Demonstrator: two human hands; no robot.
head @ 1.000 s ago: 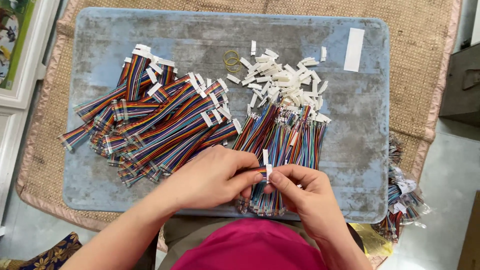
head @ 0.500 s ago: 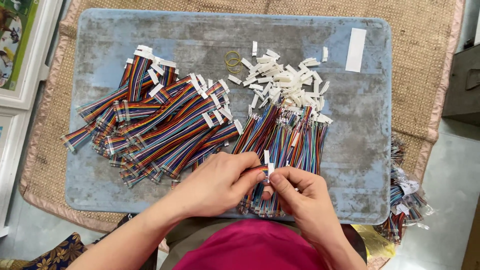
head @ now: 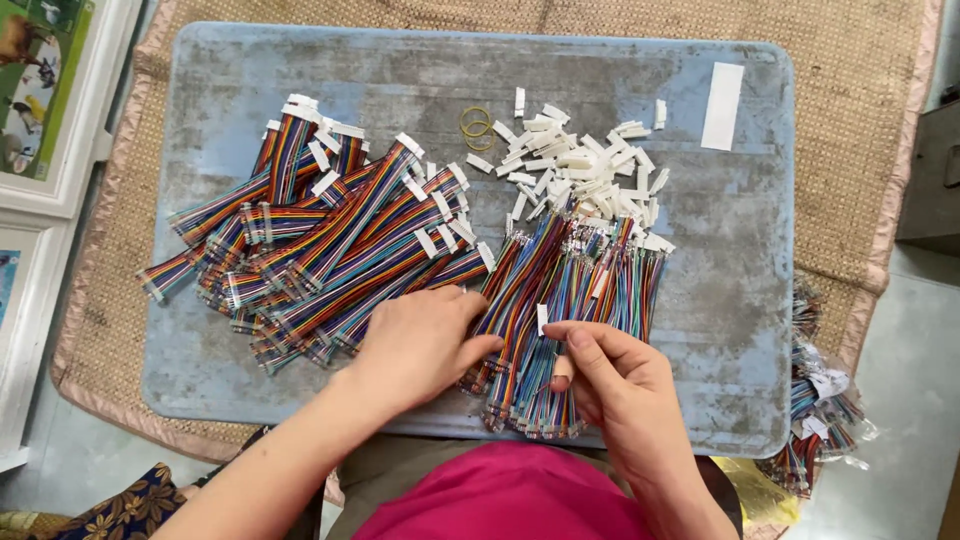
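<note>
Left hand (head: 420, 345): laid palm-down on the lower end of the loose pile of rainbow-coloured ribbon cables without connectors (head: 560, 320); fingers (head: 478, 345) spread flat, touching the wires, nothing seen clamped between them.
Right hand (head: 615, 375): held just over the same pile, near its lower edge; fingers (head: 570, 335) pinched narrow on a small white plastic connector housing (head: 542, 318), which is held upright between thumb and forefinger.
Held connector: located between the two hands, right above the loose cables, touching or almost touching a wire end; which one cannot be told.
Loose cable pile: placed mid-board, slightly right, strands run roughly top-to-bottom, upper ends fanned toward the connector heap.
Connector heap: scattered pile of small white plastic connector housings (head: 585, 175), set on the upper middle of the board, just above the loose cables.
Finished stack: large pile of rainbow ribbon cables fitted with white connectors (head: 320, 240), laid on the left half, angled diagonally, touching the loose pile at its right edge.
Rubber bands: two yellow rubber bands (head: 476, 124), left of the connector heap.
Strip: white rectangular paper strip (head: 722, 105), top right corner, well apart from everything.
Worktop: worn blue-grey rectangular board (head: 730, 300), laid on a woven tan mat (head: 860, 150).
Off-board: bagged bundle of coloured cables (head: 815, 400) on the floor, right of the mat.
</note>
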